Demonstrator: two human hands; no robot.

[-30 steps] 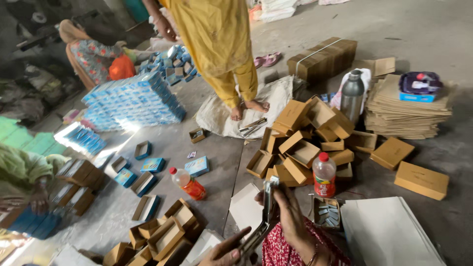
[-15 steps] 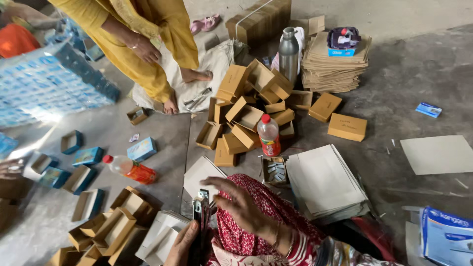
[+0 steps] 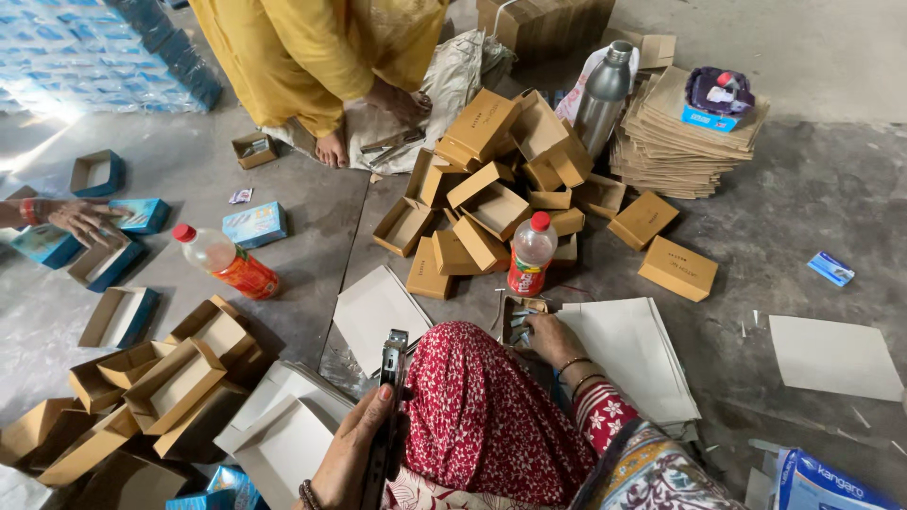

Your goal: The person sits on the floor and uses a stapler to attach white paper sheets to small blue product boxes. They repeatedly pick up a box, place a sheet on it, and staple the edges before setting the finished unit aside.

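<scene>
A: What do the hands hold at this moment?

B: The left hand point(image 3: 354, 444) is closed around a black stapler point(image 3: 389, 378), which stands upright beside the knee in red flowered cloth point(image 3: 482, 416). The right hand point(image 3: 548, 335) reaches into a small open box point(image 3: 520, 316) on the floor, just below the bottle with the red cap point(image 3: 531, 253); its fingers point(image 3: 529, 326) are bent down into the box, but I cannot tell if they pinch something.

A: How much work looks done?

B: I judge it is in the middle. Many brown folded boxes point(image 3: 491, 189) already lie in a heap ahead, and more open ones point(image 3: 161, 378) are at the left. But a tall stack of flat brown cardboard point(image 3: 680, 142) waits beside the steel flask point(image 3: 603, 94), and white sheets point(image 3: 633, 354) lie just beside the right hand, so much is left.

A: Other people?

B: A person in yellow clothes point(image 3: 312, 47) crouches opposite, and another hand point(image 3: 80, 217) touches blue boxes point(image 3: 142, 215) at the far left
</scene>
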